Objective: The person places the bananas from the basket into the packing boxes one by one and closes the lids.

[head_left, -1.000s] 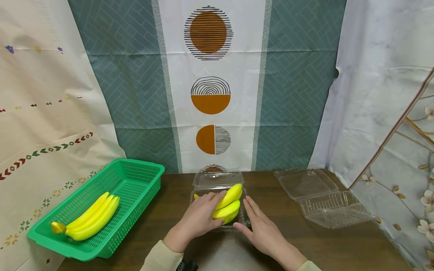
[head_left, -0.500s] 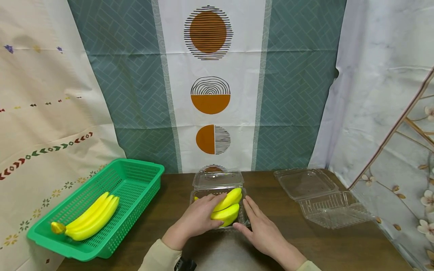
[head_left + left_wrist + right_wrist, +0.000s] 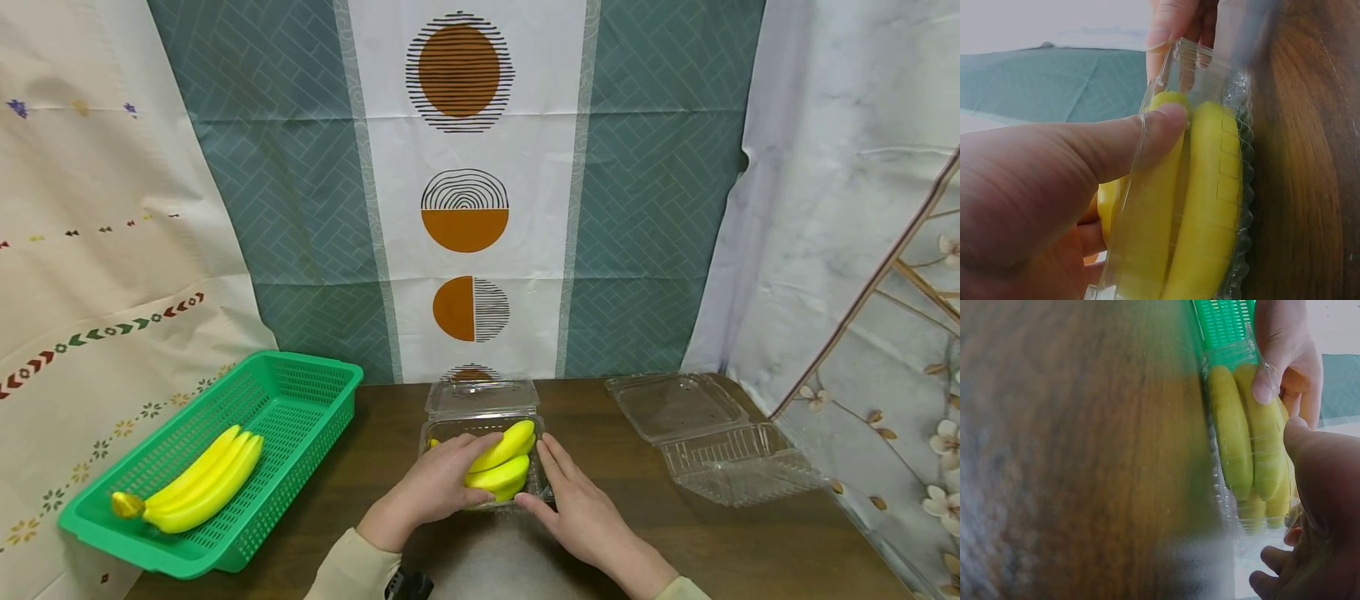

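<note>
A bunch of yellow bananas (image 3: 501,477) lies in the base of a clear plastic clamshell box (image 3: 483,400), whose lid stands raised at the back. My left hand (image 3: 438,477) grips the bunch from above, the thumb in front and the other fingers across its far side. In the left wrist view, that thumb reaches over the rim onto a banana (image 3: 1207,206). My right hand (image 3: 581,508) rests at the box's right front corner, fingers straight along the side and thumb at the front rim. The left hand hides the bunch's left part.
To the left stands a green plastic basket (image 3: 318,361) holding another bunch of bananas (image 3: 202,483). A second clear clamshell box (image 3: 738,467) lies with its lid back at the right. Patterned cloths hang behind and beside the wooden table (image 3: 720,550).
The bunch has sunk lower into the box and shifted slightly left, with my left hand moving along with it. My right hand has stayed at the box's corner.
</note>
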The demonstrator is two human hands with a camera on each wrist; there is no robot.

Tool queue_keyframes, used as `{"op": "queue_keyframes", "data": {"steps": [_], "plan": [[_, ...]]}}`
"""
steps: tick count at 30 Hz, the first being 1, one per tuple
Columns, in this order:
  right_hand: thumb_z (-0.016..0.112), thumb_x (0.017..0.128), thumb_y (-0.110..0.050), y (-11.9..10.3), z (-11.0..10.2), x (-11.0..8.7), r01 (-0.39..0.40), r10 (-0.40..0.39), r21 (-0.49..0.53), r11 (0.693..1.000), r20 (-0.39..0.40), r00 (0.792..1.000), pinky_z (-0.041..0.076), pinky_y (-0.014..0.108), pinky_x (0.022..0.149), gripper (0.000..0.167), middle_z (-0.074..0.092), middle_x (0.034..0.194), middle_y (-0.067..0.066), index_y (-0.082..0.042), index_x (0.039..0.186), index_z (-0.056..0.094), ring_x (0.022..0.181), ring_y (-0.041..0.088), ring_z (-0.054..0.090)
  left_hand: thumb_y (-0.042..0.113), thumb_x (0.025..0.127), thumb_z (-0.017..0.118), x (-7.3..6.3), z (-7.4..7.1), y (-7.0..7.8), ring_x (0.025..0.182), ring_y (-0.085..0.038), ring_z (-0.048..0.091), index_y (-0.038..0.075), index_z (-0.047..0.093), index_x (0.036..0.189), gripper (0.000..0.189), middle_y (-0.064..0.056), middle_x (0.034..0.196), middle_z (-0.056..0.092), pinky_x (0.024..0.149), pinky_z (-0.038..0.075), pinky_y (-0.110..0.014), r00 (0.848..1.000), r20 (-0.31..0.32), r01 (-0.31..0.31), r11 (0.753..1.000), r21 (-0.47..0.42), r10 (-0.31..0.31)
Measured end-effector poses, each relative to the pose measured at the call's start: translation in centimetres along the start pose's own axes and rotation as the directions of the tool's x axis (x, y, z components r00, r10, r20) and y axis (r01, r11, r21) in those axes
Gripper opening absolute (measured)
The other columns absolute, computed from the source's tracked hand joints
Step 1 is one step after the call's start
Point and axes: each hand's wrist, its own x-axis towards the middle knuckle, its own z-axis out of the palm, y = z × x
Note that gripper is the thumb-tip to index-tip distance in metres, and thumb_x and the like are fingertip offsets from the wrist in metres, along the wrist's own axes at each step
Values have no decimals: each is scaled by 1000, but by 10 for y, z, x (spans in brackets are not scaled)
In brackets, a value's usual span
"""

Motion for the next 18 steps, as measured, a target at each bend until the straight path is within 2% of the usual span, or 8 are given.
{"op": "queue_keyframes", "data": {"steps": [18], "plan": [[62,105,-69,-1,0,0,-8,8,0,1000,1,1000,47,68,114,99,17,184,7,-10,176,27,157,39,43,35,91,95,-1,1,-2,106,-15,63,20,56,163,83,-1,130,69,94,57,-44,1000,2,-21,1000,2,21]]}}
